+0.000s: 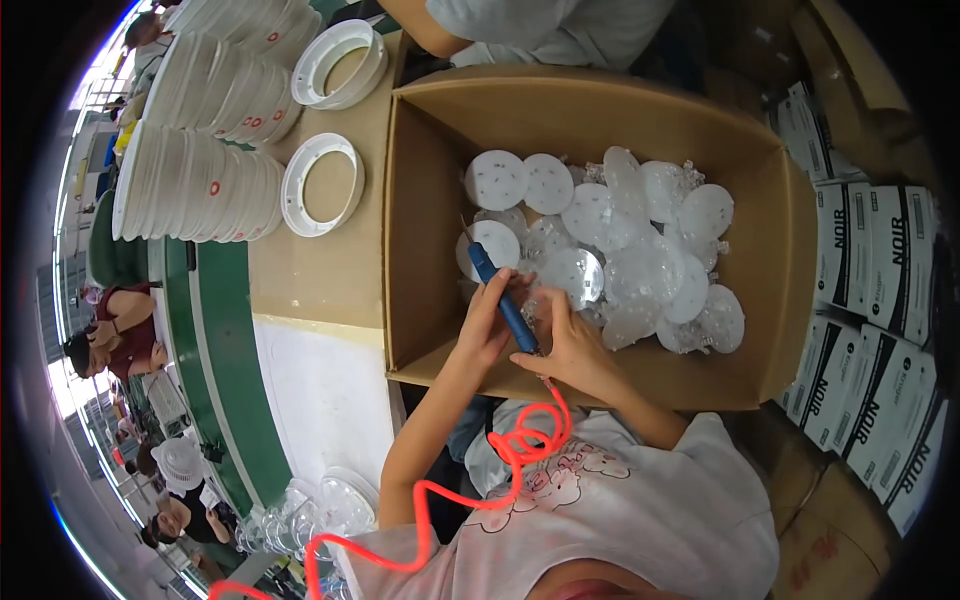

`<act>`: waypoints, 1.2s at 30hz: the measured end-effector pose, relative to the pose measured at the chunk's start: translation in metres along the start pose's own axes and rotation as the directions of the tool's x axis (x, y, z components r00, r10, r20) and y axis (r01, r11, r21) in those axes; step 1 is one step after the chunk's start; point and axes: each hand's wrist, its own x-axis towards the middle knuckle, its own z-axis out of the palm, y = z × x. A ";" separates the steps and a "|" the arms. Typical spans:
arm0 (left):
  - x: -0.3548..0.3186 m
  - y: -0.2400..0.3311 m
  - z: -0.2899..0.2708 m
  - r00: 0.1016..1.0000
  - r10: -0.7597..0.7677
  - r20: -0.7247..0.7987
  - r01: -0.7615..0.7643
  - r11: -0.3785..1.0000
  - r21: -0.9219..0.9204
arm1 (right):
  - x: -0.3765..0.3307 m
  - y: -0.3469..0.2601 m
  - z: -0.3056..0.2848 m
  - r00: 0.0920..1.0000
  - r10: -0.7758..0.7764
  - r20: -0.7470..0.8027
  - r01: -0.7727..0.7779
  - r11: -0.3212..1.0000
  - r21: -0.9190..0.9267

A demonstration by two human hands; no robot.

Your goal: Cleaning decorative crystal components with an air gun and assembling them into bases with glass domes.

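Both hands [530,335] grip blue tool [502,295] over cardboard box [420,200] of clear discs [640,260].

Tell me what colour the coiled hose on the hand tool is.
The coiled hose is bright orange-red, trailing from the blue tool; the head view shows it.

One head-worn fisheye view looks steeply down — close over the person's chest and forearms — into an open cardboard box [600,100] on the table [330,270]; edges bend toward the dark rim.
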 end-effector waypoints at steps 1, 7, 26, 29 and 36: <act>0.001 -0.004 0.008 0.996 0.071 -0.049 -0.066 0.992 0.104 | 0.003 0.001 -0.004 0.957 -0.231 -0.175 0.154 0.917 -0.369; 0.003 -0.015 0.015 0.990 0.010 0.143 -0.102 0.751 0.653 | 0.009 0.028 0.003 0.952 -0.074 -0.299 0.081 0.997 0.011; 0.267 -0.057 0.074 0.594 -0.307 0.743 -0.583 -0.801 0.135 | -0.057 0.006 -0.111 0.939 0.040 -0.341 -0.147 0.944 -0.295; 0.267 -0.054 0.063 0.517 -0.247 0.820 -0.621 -0.767 0.161 | -0.057 0.005 -0.110 0.952 0.004 -0.308 -0.093 0.957 -0.274; 0.252 -0.065 0.062 0.367 -0.318 0.874 -0.405 -0.901 -0.158 | -0.056 0.004 -0.111 0.937 -0.073 -0.342 -0.023 0.963 -0.269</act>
